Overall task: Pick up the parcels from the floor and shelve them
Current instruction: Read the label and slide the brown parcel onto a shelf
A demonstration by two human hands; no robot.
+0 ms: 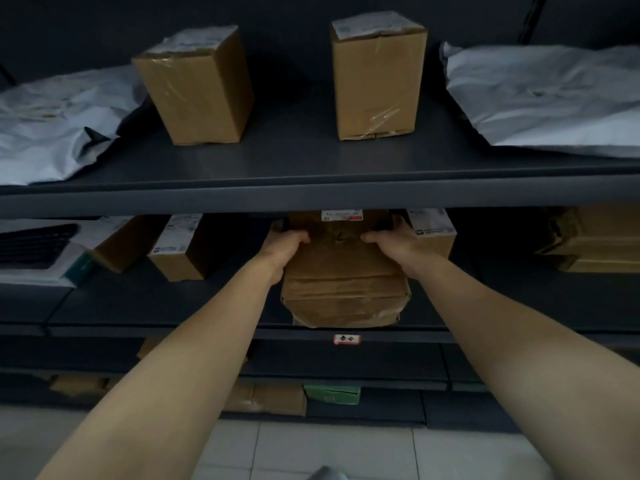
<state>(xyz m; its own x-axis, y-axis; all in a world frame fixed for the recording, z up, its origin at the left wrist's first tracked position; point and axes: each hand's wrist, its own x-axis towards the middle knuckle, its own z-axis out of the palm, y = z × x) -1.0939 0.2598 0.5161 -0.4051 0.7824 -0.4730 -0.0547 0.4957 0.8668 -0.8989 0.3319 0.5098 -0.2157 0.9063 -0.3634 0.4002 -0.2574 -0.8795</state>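
A worn brown cardboard parcel (343, 285) with a white label at its far end rests on the middle shelf (173, 306), its near end at the shelf's front edge. My left hand (284, 242) grips its left side and my right hand (391, 239) grips its right side, thumbs on top. Both arms reach forward under the upper shelf, whose front lip hides the parcel's far end.
The upper shelf (311, 192) holds two upright cardboard boxes (197, 88) (377, 77) and grey poly mailers at left (55, 123) and right (554, 98). More boxes flank the parcel on the middle shelf (176, 247) (595, 240). Lower shelves carry boxes and a green packet (332, 393). White tiled floor (311, 448) lies below.
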